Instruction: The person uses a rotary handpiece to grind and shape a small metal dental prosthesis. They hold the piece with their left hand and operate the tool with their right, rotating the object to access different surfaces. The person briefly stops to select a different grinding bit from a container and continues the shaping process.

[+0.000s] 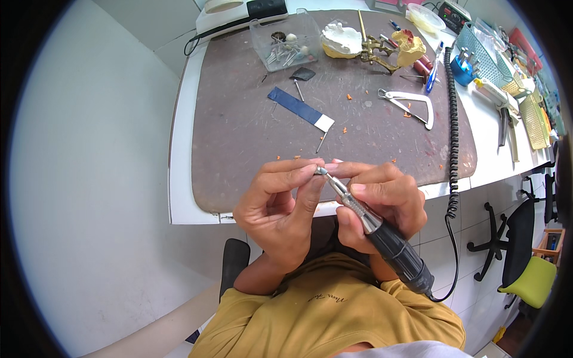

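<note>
Near the table's front edge, my left hand (277, 206) pinches a tiny tooth-sized piece (318, 170) between thumb and index finger; fingertips cover most of it. My right hand (391, 197) is wrapped round a rotary handpiece (399, 250), silver in front and black behind. The handpiece slants up to the left, and its blue-grey tip (323, 171) meets the piece or lies right beside it; I cannot tell which. Beyond my hands, a blue strip with a white end (298, 108) lies on the brown mat (233, 137), with thin metal burs (322, 142) around it.
A clear box of burs (262, 51) stands far back, beside plaster dental models (342, 39) on a brass articulator (376, 55). A metal caliper (418, 97) lies to the right. The handpiece's coiled cord (453, 119) runs along the right side. Orange crumbs dot the mat.
</note>
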Motion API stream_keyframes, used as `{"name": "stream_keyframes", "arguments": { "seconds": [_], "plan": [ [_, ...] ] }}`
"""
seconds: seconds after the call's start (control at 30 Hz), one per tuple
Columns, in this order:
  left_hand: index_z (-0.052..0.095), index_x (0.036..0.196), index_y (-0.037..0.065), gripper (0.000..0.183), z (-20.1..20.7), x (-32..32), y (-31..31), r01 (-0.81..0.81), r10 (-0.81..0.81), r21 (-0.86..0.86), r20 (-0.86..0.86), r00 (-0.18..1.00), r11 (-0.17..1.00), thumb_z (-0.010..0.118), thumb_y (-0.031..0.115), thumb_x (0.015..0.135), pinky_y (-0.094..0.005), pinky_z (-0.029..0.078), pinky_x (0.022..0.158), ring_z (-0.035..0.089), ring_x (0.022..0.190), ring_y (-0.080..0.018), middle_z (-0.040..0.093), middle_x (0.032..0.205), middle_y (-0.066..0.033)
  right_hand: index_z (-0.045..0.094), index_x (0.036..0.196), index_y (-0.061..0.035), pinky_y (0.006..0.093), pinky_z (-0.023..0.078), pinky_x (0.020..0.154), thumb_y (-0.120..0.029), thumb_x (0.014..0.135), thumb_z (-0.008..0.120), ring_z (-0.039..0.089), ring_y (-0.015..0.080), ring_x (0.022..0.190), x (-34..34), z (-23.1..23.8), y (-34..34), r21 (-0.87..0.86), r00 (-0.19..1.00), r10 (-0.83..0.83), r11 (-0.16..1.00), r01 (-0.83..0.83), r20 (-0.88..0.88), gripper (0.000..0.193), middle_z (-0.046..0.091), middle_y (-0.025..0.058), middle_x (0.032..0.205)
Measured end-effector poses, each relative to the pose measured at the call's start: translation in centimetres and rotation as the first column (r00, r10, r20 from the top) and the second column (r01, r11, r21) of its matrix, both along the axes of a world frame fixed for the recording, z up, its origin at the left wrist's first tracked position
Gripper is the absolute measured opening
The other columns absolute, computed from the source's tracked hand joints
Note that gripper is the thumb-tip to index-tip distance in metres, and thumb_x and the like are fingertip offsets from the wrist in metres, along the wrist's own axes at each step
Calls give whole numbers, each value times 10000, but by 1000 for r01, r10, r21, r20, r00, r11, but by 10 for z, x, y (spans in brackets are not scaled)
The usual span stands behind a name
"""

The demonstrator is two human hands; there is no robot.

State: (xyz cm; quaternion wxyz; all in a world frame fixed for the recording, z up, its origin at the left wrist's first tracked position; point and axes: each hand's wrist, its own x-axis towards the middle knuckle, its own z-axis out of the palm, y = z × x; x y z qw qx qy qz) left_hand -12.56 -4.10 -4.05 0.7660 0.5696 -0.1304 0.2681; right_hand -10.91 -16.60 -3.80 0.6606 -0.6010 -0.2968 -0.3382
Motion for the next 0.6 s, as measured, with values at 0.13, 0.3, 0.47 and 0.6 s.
{"name": "stream_keyframes", "arguments": {
  "seconds": [0.13,0.3,0.47,0.6],
  "plan": [
    [668,998,-18,175,0,0,0,-3,3,-2,7,1000,1000,702,-107,852,-309,557,849,689,982,-241,677,1050,-183,611,920,19,422,626,756,-25,742,827,740,359,884,0,0,1,-2,1000,-1,1000,1,5,283,683,169,787],
    [672,999,-15,173,0,-1,1,-12,12,18,2,1000,1000,702,-105,854,-305,552,845,686,973,-230,678,1047,-175,613,919,22,421,626,754,-21,741,825,741,356,884,0,0,2,6,1000,-1,1000,1,1,281,681,164,777],
    [672,1001,-13,178,-1,0,1,-12,12,25,10,1000,1000,700,-108,853,-306,553,844,686,972,-230,675,1054,-176,609,913,27,417,626,750,-21,735,829,741,359,881,0,0,1,11,1000,4,1000,-4,-1,287,679,161,774],
    [670,1003,-13,179,0,0,0,-3,2,15,15,1000,1000,702,-105,853,-305,558,840,687,974,-234,671,1060,-179,600,916,33,425,624,752,-8,734,826,739,366,886,0,0,-1,-11,1000,3,1000,-3,2,293,678,164,787]
  ]
}}
